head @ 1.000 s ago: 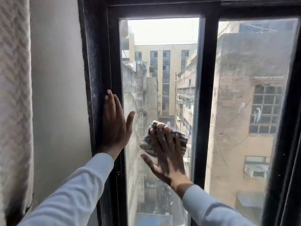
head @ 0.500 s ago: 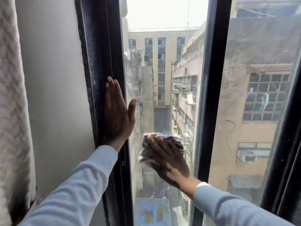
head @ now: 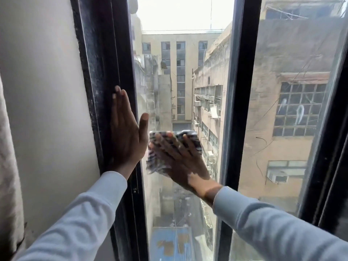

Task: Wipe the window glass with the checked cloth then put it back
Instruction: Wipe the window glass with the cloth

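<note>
Right hand (head: 178,157) flat on checked cloth (head: 154,161) against window glass (head: 180,81)

right hand (head: 180,159) pressing blurred checked cloth (head: 160,157), window glass (head: 180,81)

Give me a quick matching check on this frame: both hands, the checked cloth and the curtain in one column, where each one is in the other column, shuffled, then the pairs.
Things
1. left hand
2. right hand
3. checked cloth
4. curtain

Places
A. hanging at the far left edge of the view
B. flat against the black window frame
C. fingers spread over the checked cloth
D. pressed against the window glass under a hand

Pairs: 1-B, 2-C, 3-D, 4-A.
</note>
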`<action>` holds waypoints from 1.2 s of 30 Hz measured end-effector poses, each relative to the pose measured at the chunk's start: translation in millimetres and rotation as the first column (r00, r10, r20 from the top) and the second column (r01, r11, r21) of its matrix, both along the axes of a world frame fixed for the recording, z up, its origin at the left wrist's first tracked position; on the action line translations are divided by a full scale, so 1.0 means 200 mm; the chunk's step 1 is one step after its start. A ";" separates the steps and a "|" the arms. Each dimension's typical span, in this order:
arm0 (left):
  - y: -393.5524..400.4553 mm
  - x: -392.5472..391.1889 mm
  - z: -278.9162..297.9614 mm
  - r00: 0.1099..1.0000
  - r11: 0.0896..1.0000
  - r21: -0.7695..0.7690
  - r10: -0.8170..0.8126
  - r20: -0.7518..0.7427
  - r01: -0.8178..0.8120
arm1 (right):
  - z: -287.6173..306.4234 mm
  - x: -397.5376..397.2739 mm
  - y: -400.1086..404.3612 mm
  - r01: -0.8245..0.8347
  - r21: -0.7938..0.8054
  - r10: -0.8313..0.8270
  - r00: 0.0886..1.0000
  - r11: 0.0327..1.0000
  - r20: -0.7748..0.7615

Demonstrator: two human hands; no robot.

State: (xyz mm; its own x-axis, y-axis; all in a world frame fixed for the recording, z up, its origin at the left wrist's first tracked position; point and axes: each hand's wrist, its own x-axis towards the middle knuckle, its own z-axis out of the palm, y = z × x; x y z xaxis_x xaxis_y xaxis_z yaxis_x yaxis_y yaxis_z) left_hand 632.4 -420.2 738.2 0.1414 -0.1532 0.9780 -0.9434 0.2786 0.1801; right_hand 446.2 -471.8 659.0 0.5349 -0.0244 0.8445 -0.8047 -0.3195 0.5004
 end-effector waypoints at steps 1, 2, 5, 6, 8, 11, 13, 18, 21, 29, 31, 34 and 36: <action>0.00 0.00 -0.01 1.000 1.000 -0.006 -0.014 -0.004 0.014 | 0.10 -0.03 -0.04 -0.014 0.035 0.009 0.989 0.999 0.150; -0.01 0.00 -0.01 1.000 1.000 -0.005 -0.027 -0.009 0.026 | 0.13 -0.06 -0.07 -0.052 0.104 0.016 0.948 0.993 0.318; 0.00 0.00 -0.01 1.000 1.000 0.011 -0.022 -0.008 0.022 | -0.23 -0.08 0.00 -0.077 0.291 -0.082 0.864 0.954 0.496; 0.00 0.00 -0.01 1.000 1.000 0.014 -0.008 -0.006 0.008 | -0.40 -0.07 0.07 -0.058 0.317 -0.064 0.930 0.947 0.362; 0.00 0.00 -0.01 1.000 1.000 0.000 0.012 -0.004 -0.012 | -0.56 -0.09 0.13 -0.010 0.259 0.022 0.999 0.966 -0.046; -0.02 0.00 -0.01 1.000 0.998 -0.056 -0.019 -0.023 0.018 | -0.20 -0.11 0.03 -0.124 0.048 0.132 0.957 0.991 -0.258; -0.04 0.01 -0.02 0.998 0.994 -0.092 -0.061 -0.022 0.059 | 0.08 -0.15 -0.05 -0.113 0.027 0.115 0.990 0.993 -0.079; -0.07 0.04 -0.06 0.996 0.992 -0.099 -0.082 0.021 0.084 | -0.11 -0.28 0.00 -0.153 0.164 0.075 0.912 0.975 0.404; -0.10 0.06 -0.07 0.996 0.989 -0.127 -0.062 0.067 0.071 | -0.30 -0.37 0.07 -0.219 0.181 0.158 0.940 0.959 0.303; -0.06 -0.07 0.00 1.000 0.999 -0.037 -0.016 -0.020 0.015 | 0.09 -1.13 0.03 -0.258 0.076 0.142 0.725 0.963 0.674; -0.05 -0.35 0.07 0.980 0.991 -0.108 0.102 0.170 -0.085 | 0.16 -1.27 -0.10 -0.173 0.194 -0.012 0.714 0.966 0.700; -0.07 -0.88 0.19 0.927 0.993 -0.062 0.116 0.356 -0.101 | -0.01 -1.29 -0.26 -0.062 0.406 -0.198 0.800 0.912 0.567; -0.11 -1.12 0.23 0.908 0.991 0.003 0.120 0.402 -0.133 | -0.26 -1.22 -0.31 0.030 0.375 -0.187 0.901 0.927 0.392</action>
State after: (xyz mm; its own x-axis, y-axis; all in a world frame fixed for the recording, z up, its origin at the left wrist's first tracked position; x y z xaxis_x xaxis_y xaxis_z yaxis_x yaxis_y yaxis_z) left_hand 408.3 -442.6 784.1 -0.2406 -0.1895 0.9519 -0.9650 0.1524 -0.2136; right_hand 201.4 -534.1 606.2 0.1152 -0.3979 0.9102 -0.9512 -0.3082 -0.0144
